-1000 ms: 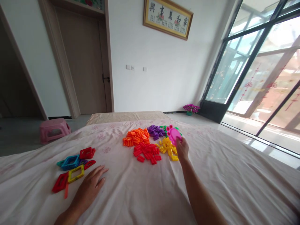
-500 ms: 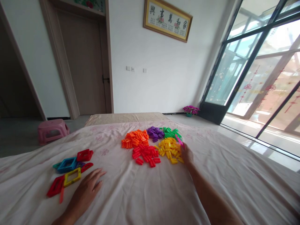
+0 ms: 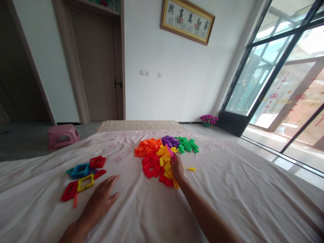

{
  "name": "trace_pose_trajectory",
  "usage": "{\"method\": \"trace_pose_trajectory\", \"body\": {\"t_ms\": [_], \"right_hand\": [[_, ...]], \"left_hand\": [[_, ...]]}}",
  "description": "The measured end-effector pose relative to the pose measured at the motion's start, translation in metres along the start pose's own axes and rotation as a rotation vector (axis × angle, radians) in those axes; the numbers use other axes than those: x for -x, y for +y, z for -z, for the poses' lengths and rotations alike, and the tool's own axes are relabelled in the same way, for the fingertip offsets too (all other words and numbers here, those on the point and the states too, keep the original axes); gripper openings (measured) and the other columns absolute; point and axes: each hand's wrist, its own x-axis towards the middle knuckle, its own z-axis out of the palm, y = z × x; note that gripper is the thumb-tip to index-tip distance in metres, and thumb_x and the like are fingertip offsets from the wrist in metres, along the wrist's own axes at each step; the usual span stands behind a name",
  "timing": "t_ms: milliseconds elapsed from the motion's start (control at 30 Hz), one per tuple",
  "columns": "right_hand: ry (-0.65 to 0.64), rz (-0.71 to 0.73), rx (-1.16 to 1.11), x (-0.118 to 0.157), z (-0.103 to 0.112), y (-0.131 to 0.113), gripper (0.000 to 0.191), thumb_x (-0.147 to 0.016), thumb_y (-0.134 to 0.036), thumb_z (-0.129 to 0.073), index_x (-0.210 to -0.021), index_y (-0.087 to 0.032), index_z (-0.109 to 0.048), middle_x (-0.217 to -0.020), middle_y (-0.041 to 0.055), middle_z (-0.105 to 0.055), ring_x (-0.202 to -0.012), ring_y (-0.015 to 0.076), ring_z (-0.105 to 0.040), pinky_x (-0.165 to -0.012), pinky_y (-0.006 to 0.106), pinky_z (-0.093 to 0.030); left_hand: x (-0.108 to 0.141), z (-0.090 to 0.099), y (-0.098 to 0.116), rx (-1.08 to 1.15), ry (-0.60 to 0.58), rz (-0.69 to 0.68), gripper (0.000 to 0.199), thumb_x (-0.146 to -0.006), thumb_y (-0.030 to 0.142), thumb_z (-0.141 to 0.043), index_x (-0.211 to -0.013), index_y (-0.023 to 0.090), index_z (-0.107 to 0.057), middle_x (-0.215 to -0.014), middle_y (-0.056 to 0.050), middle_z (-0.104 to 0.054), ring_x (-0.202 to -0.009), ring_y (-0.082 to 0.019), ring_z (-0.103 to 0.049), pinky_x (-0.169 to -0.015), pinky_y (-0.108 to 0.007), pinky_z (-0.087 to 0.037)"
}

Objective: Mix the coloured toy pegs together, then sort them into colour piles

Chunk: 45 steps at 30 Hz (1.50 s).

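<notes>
Pink toy (image 3: 169, 151), edge-on beside yellow pieces (image 3: 164, 156), is pinched by right hand (image 3: 177, 167); left hand (image 3: 103, 194) spread, cloth (image 3: 143, 209) stretching between hands.

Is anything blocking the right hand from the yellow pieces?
Nothing visible except the pink plastic tool it grips: the right hand is right beside the heaped yellow pieces. The red pieces border the heap's left side, not in between.

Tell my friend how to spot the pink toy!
Look at the big pale cloth and find the right hand, just right of the red pieces. The pink toy sticks out of that hand, by the yellow pieces. It looks like a thin pink strip, while its neighbours are short, chunky and yellow.
</notes>
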Motion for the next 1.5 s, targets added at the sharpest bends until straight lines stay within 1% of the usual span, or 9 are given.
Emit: {"method": "trace_pose_trajectory", "body": {"t_ms": [333, 500, 633, 800, 900, 967, 1067, 1167, 1500], "right_hand": [[-0.111, 0.076, -0.254, 0.046, -0.082, -0.100, 0.039, -0.091, -0.025, -0.044, -0.127, -0.018, -0.057, -0.119, 0.0131, -0.060, -0.109, 0.0252, -0.055, -0.098, 0.043, -0.043], [-0.214, 0.166, -0.468, 0.043, -0.090, -0.133, 0.032, -0.095, -0.032, -0.044, -0.120, -0.021, -0.061, -0.108, 0.0082, -0.067, -0.097, 0.0217, -0.061, -0.088, 0.036, -0.048], [-0.050, 0.145, -0.431, 0.013, -0.052, -0.103, 0.036, -0.095, -0.040, -0.043, -0.119, -0.019, -0.061, -0.110, 0.0093, -0.068, -0.098, 0.0215, -0.061, -0.090, 0.035, -0.048], [0.165, 0.047, -0.087, -0.026, 0.035, 0.000, 0.046, -0.094, -0.043, -0.036, -0.125, -0.015, -0.058, -0.116, 0.0148, -0.065, -0.104, 0.0259, -0.058, -0.093, 0.042, -0.044], [0.165, -0.063, 0.197, -0.032, 0.078, 0.053, 0.046, -0.094, -0.034, -0.034, -0.129, -0.012, -0.055, -0.120, 0.0171, -0.063, -0.109, 0.0273, -0.056, -0.095, 0.040, -0.042], [0.100, -0.146, 0.325, -0.029, 0.092, 0.072, 0.045, -0.094, -0.028, -0.034, -0.131, -0.012, -0.053, -0.120, 0.0164, -0.063, -0.109, 0.0265, -0.057, -0.096, 0.038, -0.041], [-0.012, -0.162, 0.344, -0.021, 0.087, 0.078, 0.045, -0.094, -0.026, -0.033, -0.134, -0.016, -0.052, -0.123, 0.0136, -0.063, -0.110, 0.0240, -0.058, -0.097, 0.035, -0.041], [-0.073, -0.069, 0.267, -0.014, 0.063, 0.064, 0.046, -0.093, -0.025, -0.034, -0.134, -0.016, -0.053, -0.127, 0.0128, -0.061, -0.115, 0.0233, -0.056, -0.099, 0.035, -0.041], [-0.239, 0.174, -0.194, 0.031, -0.013, -0.031, 0.042, -0.090, -0.027, -0.048, -0.130, -0.020, -0.058, -0.126, 0.0091, -0.062, -0.117, 0.0247, -0.055, -0.103, 0.042, -0.042]], "left_hand": [[0.005, 0.021, 0.064, -0.148, 0.011, -0.301, 0.067, -0.086, 0.042, -0.058, -0.147, 0.030, -0.032, -0.154, -0.008, -0.033, -0.138, -0.025, -0.037, -0.109, -0.040, -0.047], [0.003, 0.027, 0.073, -0.195, 0.031, -0.381, 0.067, -0.086, 0.043, -0.057, -0.147, 0.032, -0.031, -0.154, -0.007, -0.030, -0.139, -0.030, -0.034, -0.108, -0.048, -0.046], [0.003, 0.031, 0.079, -0.192, -0.006, -0.430, 0.068, -0.086, 0.037, -0.058, -0.148, 0.035, -0.029, -0.156, -0.005, -0.028, -0.140, -0.030, -0.031, -0.110, -0.050, -0.043], [-0.005, 0.027, 0.111, -0.103, -0.130, -0.529, 0.074, -0.083, 0.037, -0.063, -0.148, 0.037, -0.027, -0.157, -0.001, -0.027, -0.143, -0.027, -0.028, -0.114, -0.049, -0.037], [-0.017, 0.012, 0.135, -0.027, -0.198, -0.603, 0.067, -0.084, 0.041, -0.061, -0.145, 0.037, -0.033, -0.156, 0.000, -0.030, -0.144, -0.026, -0.026, -0.116, -0.049, -0.034], [-0.027, 0.000, 0.146, -0.016, -0.211, -0.601, 0.058, -0.087, 0.041, -0.057, -0.142, 0.037, -0.039, -0.154, -0.001, -0.034, -0.144, -0.027, -0.025, -0.117, -0.051, -0.031], [-0.043, -0.013, 0.151, -0.052, -0.192, -0.526, 0.049, -0.088, 0.037, -0.054, -0.136, 0.032, -0.047, -0.145, -0.006, -0.046, -0.143, -0.028, -0.029, -0.119, -0.056, -0.025], [-0.054, -0.016, 0.141, -0.097, -0.128, -0.414, 0.038, -0.091, 0.030, -0.048, -0.128, 0.030, -0.055, -0.134, -0.007, -0.056, -0.138, -0.026, -0.038, -0.121, -0.059, -0.016], [-0.049, -0.006, 0.083, -0.230, 0.035, -0.196, 0.033, -0.090, 0.017, -0.045, -0.116, 0.028, -0.062, -0.118, -0.007, -0.065, -0.127, -0.029, -0.048, -0.114, -0.064, -0.020]]}}
